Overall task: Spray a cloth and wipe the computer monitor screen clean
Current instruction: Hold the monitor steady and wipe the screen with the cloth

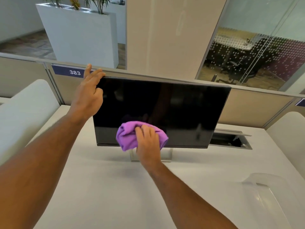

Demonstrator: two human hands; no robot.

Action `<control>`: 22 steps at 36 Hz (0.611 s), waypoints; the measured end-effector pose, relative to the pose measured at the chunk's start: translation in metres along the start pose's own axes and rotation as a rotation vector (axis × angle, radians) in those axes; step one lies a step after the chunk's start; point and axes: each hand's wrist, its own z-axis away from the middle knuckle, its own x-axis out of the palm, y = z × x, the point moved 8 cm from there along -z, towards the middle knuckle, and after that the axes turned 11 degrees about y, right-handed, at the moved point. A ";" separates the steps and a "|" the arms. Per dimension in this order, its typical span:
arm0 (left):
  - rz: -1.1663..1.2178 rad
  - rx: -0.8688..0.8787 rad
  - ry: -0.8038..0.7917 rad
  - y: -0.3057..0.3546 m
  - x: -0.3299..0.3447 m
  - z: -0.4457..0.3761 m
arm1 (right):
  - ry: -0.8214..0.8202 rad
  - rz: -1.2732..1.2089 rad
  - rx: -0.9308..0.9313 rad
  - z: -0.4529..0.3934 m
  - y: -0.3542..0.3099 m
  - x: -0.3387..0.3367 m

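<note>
Purple, soft and bunched, the cloth [132, 135] sits low at frame centre, pressed by the right hand [147, 142] against the fragile-looking monitor [173, 109], whose upper-left corner the left hand [90, 95] sensibly grips.

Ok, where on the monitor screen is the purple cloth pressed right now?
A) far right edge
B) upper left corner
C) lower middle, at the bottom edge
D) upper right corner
C: the right hand presses the purple cloth against the lower middle of the monitor screen, while the left hand grips its upper left corner.
</note>
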 end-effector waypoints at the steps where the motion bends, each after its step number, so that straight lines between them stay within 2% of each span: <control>1: -0.003 0.005 -0.001 0.000 0.000 0.001 | -0.050 0.006 -0.056 0.006 -0.004 0.007; 3: -0.018 0.012 -0.005 -0.001 -0.002 0.002 | -0.084 0.006 -0.073 0.016 0.004 0.010; 6: -0.020 0.006 -0.015 -0.001 -0.002 0.003 | -0.008 0.022 0.039 0.026 0.039 -0.003; 10: -0.008 0.000 -0.021 0.001 0.000 0.003 | 0.098 -0.001 0.420 0.041 0.107 -0.031; 12: -0.013 0.003 -0.014 0.002 0.000 0.003 | 0.205 -0.019 0.601 0.045 0.134 -0.047; 14: -0.017 -0.001 -0.010 0.002 0.000 0.003 | 0.321 -0.038 0.773 0.046 0.150 -0.059; 16: -0.016 -0.003 -0.007 0.003 0.000 0.003 | 0.403 -0.062 0.866 0.039 0.150 -0.063; 19: -0.019 -0.006 -0.005 0.003 0.000 0.003 | 0.391 -0.105 0.800 0.016 0.118 -0.055; 22: -0.024 -0.002 -0.003 0.004 0.000 0.003 | 0.237 -0.032 0.499 -0.007 0.057 -0.035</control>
